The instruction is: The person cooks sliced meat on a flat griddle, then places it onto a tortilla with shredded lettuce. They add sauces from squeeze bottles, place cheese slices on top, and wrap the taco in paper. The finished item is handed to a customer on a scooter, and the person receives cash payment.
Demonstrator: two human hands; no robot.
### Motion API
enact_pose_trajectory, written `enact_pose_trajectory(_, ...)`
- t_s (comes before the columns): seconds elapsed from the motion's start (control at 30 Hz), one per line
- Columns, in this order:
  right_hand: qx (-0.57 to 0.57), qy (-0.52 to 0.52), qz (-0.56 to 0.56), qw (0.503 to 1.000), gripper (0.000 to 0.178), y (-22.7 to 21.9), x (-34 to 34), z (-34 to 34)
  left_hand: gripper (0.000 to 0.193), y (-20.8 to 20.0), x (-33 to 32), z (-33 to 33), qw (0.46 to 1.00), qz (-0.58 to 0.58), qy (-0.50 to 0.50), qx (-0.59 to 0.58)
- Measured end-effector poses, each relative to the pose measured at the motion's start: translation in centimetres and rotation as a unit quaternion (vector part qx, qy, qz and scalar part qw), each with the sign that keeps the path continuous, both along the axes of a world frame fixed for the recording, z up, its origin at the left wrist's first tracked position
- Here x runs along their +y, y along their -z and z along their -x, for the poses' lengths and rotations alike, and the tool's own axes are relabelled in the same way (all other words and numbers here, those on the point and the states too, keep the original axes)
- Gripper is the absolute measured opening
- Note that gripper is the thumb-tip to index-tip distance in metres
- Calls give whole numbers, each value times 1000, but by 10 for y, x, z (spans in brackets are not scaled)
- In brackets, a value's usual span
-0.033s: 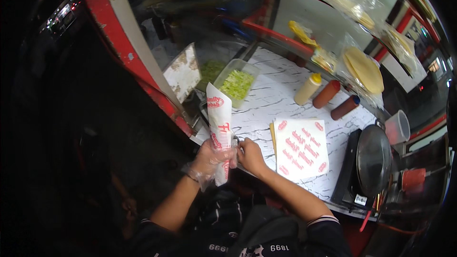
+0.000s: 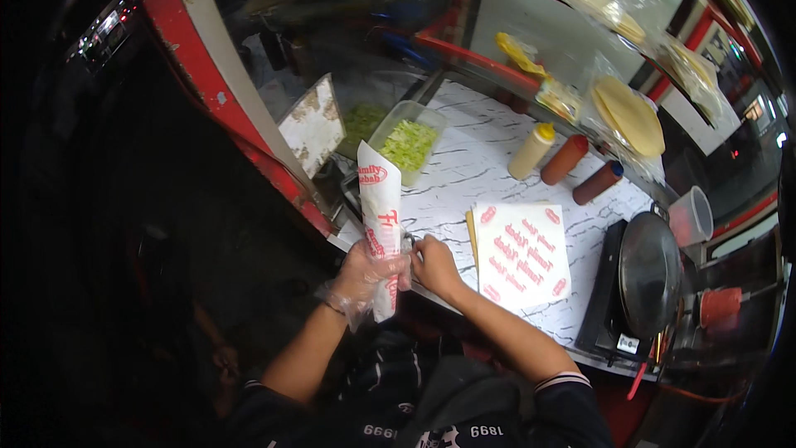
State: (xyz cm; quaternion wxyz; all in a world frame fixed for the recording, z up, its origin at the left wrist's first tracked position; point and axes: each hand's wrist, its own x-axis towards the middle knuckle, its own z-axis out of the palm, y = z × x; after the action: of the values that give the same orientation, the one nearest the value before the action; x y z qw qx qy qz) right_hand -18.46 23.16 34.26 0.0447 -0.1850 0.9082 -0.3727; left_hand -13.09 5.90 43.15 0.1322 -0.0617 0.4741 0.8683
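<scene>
A long roll wrapped in white paper with red print (image 2: pixel 381 192) stands nearly upright at the counter's front edge. My left hand (image 2: pixel 365 272), in a clear plastic glove, is wrapped round its lower part. The wrapper hides whatever is inside. Close against its right side is my bare right hand (image 2: pixel 437 269), fingers curled into a pinch by a small greyish thing (image 2: pixel 407 242), too small to name. Behind the roll sits a clear tub (image 2: pixel 435 119) of shredded lettuce (image 2: pixel 406 146).
Right of my hands lies a stack of printed wrapping paper (image 2: pixel 522 253). Beyond it stand a cream squeeze bottle (image 2: pixel 531 152), a red one (image 2: pixel 565 160) and a dark one (image 2: pixel 597 183). A black pan (image 2: pixel 651 274) rests on a burner at right; bagged flatbreads (image 2: pixel 628 116) lie behind.
The whole view has shifted very slightly. My hands and the wrapped roll keep the same hold and place relative to each other.
</scene>
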Motion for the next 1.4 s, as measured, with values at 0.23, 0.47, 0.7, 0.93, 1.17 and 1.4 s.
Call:
enact_pose_trajectory(0.23, -61, -70, -105, 990, 24, 10, 9, 52, 31, -8, 40, -11, 1000, 2, -25, 2)
enact_pose_trajectory(0.47, -145, -126, -238, 952, 30, -2, -8, 95, 29, -22, 64, -46, 997, 12, -68, 15)
enact_pose_trajectory(0.7, -190, -163, -129, 960, 27, -2, 28, 112, 40, -31, 52, -109, 983, 11, -173, 54)
enact_pose_trajectory(0.93, -387, -187, 68, 900, 23, -33, 60, 112, 36, -18, 44, -151, 974, 37, -224, -14)
enact_pose_trajectory(1.17, -404, -139, 92, 900, 15, -6, 56, 118, 33, -5, 42, -139, 985, 44, -167, -24)
enact_pose_trajectory(1.4, -212, -168, -207, 940, 21, 37, 23, 145, 35, 1, 33, -104, 993, 45, -110, -21)
